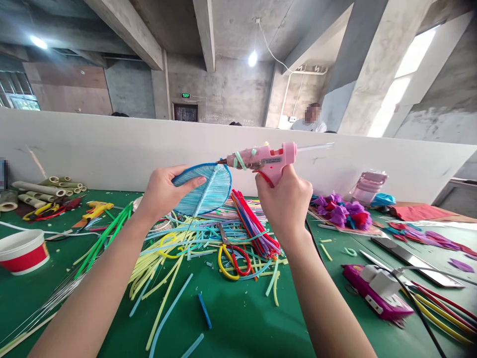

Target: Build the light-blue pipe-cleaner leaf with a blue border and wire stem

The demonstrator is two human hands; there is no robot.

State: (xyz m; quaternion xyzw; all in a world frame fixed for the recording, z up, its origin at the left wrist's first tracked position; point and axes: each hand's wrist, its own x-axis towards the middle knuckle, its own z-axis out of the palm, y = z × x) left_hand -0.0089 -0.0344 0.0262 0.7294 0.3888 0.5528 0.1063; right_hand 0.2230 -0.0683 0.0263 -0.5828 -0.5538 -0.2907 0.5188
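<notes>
Between the thumb and fingers of my left hand (167, 191) is a light-blue leaf-shaped piece (203, 191) with a dark blue rim and a pale rib down its middle. My right hand (283, 201) is wrapped round the handle of a pink glue gun (264, 159), a finger at its red trigger. A clear glue stick (316, 146) pokes out of the gun's back. The nozzle points left and meets the leaf's upper edge; whether it touches, I cannot tell. Below lie scissors (234, 261) with red and yellow handles among pipe cleaners (167, 268).
A paper cup (24, 251), bamboo pieces (48, 191) and a yellow glue gun (97, 211) are at left. On the right are purple flowers (343, 211), a pink bottle (368, 186), a phone (415, 261) and a power strip (376, 293) with cables. A white partition (112, 149) stands behind.
</notes>
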